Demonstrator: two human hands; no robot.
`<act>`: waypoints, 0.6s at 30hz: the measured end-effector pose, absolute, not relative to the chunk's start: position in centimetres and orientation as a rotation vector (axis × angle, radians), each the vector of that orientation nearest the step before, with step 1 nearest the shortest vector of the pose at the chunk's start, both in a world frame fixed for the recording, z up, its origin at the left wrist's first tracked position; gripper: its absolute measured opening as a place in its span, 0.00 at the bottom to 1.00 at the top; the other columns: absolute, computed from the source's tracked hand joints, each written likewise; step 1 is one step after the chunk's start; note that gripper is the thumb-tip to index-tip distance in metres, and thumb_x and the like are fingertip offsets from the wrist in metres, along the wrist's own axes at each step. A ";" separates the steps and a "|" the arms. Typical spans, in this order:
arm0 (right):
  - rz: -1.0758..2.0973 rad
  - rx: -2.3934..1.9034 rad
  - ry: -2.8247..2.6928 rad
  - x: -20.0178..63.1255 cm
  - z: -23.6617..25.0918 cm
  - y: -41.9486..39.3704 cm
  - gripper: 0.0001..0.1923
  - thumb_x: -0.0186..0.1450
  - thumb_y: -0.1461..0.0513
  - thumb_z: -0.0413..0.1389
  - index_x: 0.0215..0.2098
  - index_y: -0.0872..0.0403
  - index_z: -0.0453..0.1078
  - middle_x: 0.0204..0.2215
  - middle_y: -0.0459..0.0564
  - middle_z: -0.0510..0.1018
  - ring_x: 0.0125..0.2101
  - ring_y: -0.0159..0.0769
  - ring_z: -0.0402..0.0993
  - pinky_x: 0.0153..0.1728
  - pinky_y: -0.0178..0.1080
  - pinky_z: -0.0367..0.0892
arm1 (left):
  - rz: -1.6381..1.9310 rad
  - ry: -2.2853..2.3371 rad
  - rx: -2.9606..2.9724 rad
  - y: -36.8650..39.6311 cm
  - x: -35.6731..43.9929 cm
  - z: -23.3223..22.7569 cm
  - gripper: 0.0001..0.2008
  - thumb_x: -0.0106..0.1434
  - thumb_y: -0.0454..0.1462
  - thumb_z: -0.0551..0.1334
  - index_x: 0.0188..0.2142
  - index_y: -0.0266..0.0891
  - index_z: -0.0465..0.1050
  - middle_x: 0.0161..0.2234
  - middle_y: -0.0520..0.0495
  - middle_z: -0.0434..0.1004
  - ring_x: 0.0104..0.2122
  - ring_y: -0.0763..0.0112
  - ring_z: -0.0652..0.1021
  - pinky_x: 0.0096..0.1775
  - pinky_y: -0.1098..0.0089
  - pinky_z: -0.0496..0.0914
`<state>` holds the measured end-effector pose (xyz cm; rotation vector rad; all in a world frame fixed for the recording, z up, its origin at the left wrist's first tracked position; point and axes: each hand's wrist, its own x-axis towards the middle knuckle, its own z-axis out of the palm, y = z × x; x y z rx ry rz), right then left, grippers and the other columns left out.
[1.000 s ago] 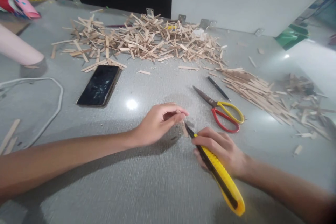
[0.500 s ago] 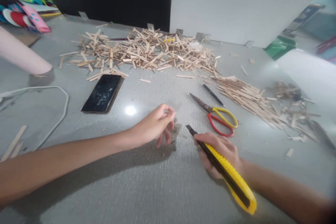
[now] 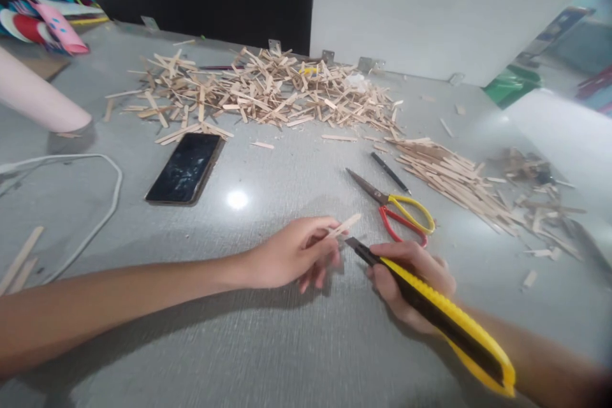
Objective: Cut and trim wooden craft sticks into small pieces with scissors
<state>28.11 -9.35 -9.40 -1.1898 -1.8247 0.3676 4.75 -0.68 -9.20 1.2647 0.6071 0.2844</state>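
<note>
My left hand [image 3: 297,252] pinches a short wooden stick piece [image 3: 345,225] between thumb and fingers, lifted just above the grey table [image 3: 268,338]. My right hand [image 3: 412,280] grips a yellow and black utility knife [image 3: 447,315]; its blade tip points at the stick's lower end, almost touching it. Scissors [image 3: 399,210] with yellow and red handles lie just beyond both hands, and a black pen [image 3: 389,172] lies behind them.
A big heap of cut wooden sticks [image 3: 258,89] fills the far side. A neater bundle of long sticks [image 3: 454,175] lies at the right. A dark phone [image 3: 185,168] and a white cable [image 3: 90,217] are on the left, near a pink cylinder [image 3: 38,102].
My left hand went down to the table, picked up a stick piece and now holds it raised. My right hand turned the knife so its tip meets the stick.
</note>
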 end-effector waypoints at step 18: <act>0.393 -1.221 -1.755 28.0 -9.9 -9.2 0.11 0.68 0.67 0.63 0.47 0.49 0.75 0.24 0.42 0.82 0.16 0.30 0.76 0.18 0.35 0.71 | 0.338 0.491 1.149 -1.5 4.9 -10.0 0.11 0.82 0.42 0.55 0.59 0.47 0.60 0.40 0.49 0.79 0.31 0.69 0.84 0.27 0.74 0.80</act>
